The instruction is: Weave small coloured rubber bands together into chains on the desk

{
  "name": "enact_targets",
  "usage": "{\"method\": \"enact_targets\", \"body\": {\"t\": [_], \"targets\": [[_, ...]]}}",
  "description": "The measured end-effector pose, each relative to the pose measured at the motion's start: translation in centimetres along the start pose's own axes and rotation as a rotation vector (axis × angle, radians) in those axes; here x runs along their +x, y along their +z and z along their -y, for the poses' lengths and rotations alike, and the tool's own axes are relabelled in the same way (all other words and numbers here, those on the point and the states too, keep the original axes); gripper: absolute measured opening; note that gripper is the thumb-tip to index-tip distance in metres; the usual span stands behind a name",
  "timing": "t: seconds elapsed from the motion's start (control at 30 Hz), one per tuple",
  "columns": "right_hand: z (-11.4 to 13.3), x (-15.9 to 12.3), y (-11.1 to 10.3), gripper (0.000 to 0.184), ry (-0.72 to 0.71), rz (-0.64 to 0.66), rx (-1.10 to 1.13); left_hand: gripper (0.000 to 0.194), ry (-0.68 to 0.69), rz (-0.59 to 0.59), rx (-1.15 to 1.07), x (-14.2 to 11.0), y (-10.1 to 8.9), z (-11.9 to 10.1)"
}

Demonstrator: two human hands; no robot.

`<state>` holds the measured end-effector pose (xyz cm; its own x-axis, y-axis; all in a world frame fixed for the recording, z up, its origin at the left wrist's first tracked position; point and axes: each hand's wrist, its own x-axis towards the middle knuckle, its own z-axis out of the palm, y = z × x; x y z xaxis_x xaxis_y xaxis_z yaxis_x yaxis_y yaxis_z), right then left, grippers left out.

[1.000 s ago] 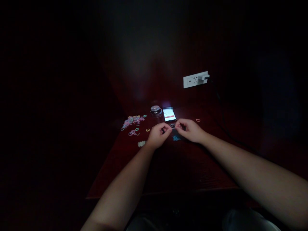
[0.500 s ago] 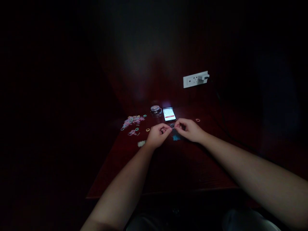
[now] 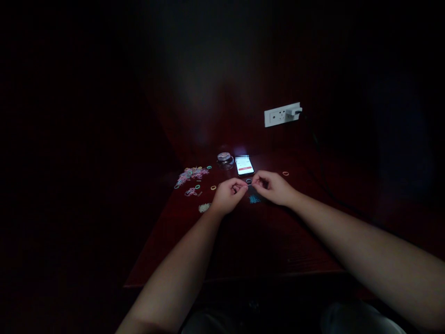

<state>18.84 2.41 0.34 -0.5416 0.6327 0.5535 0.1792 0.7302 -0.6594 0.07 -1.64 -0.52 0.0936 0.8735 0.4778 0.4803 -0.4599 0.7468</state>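
Observation:
My left hand (image 3: pixel 227 195) and my right hand (image 3: pixel 273 187) meet above the table, fingertips pinched. Between them is a small, pale elastic hair band (image 3: pixel 249 185), one side in each pinch; its details are too small to make out. Just beyond the fingertips lies a grey hair band (image 3: pixel 248 181). Below my right hand rests a small pile of blue bands (image 3: pixel 255 199). A pile of cream bands (image 3: pixel 204 208) lies left of my left wrist, with a single yellow band (image 3: pixel 213 188) farther back.
A large heap of mixed pink and coloured bands (image 3: pixel 192 175) spreads at the left. Behind my hands stand a clear lidded jar (image 3: pixel 225 162) and a lit phone (image 3: pixel 244 165). One orange band (image 3: pixel 285 173) lies at the right. A wall socket (image 3: pixel 282 115) holds a plug with a cable.
Both hands stay in nearly the same place, still pinching the small band, which shows slightly less between the fingertips. Nothing else on the table has visibly moved.

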Motion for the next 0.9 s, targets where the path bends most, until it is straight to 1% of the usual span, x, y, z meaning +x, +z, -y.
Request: {"method": "enact_targets", "body": {"t": [0.23, 0.33, 0.47, 0.7, 0.9], "targets": [[-0.30, -0.01, 0.09, 0.002, -0.015, -0.011, 0.004, 0.020, 0.010, -0.009, -0.001, 0.05, 0.07, 0.25], [-0.09, -0.02, 0.13, 0.007, -0.002, -0.003, 0.024, 0.020, 0.019, -0.007, 0.001, 0.06, 0.13, 0.41], [0.21, -0.02, 0.16, 0.011, 0.023, 0.016, 0.040, 0.021, 0.025, 0.024, -0.003, 0.08, 0.14, 0.61], [-0.22, 0.01, 0.06, 0.009, 0.003, 0.024, -0.027, 0.020, 0.025, 0.041, -0.002, 0.04, 0.13, 0.42], [-0.30, 0.04, 0.19, 0.006, 0.013, 0.036, -0.021, 0.017, 0.027, 0.058, -0.018, -0.07, 0.12, 0.10]]}}
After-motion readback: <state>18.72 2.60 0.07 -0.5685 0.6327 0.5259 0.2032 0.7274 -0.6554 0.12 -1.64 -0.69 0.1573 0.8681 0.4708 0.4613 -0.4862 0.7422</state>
